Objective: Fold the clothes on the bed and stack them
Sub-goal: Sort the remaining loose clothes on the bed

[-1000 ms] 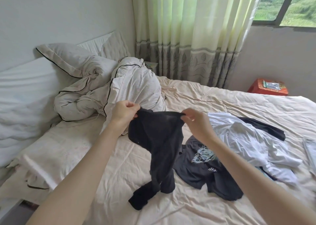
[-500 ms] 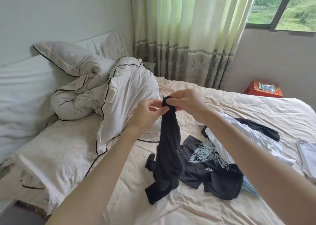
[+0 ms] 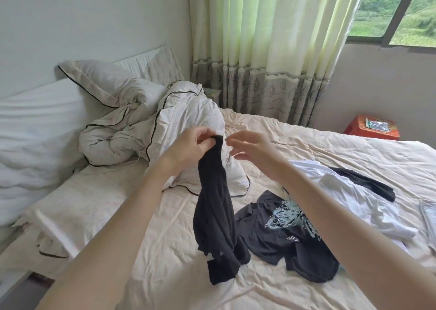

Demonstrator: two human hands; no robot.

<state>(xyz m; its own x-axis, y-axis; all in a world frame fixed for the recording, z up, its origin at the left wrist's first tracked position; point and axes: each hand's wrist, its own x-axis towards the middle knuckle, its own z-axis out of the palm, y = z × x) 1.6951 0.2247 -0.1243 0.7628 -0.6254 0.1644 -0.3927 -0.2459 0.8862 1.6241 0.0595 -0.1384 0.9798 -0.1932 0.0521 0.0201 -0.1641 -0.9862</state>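
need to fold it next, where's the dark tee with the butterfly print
Head view, right of centre: the dark tee lies crumpled on the bed sheet, beside the white garment.

Clothes on the bed
Black garment [image 3: 215, 206] hangs bunched, lower end on sheet; printed dark tee [image 3: 283, 236] and white garment [image 3: 349, 196] lie crumpled

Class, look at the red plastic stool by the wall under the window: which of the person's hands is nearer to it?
Right. The right hand hovers open over the bed, on the side of the red plastic stool; the left hand, pinching the dangling black garment, is farther away.
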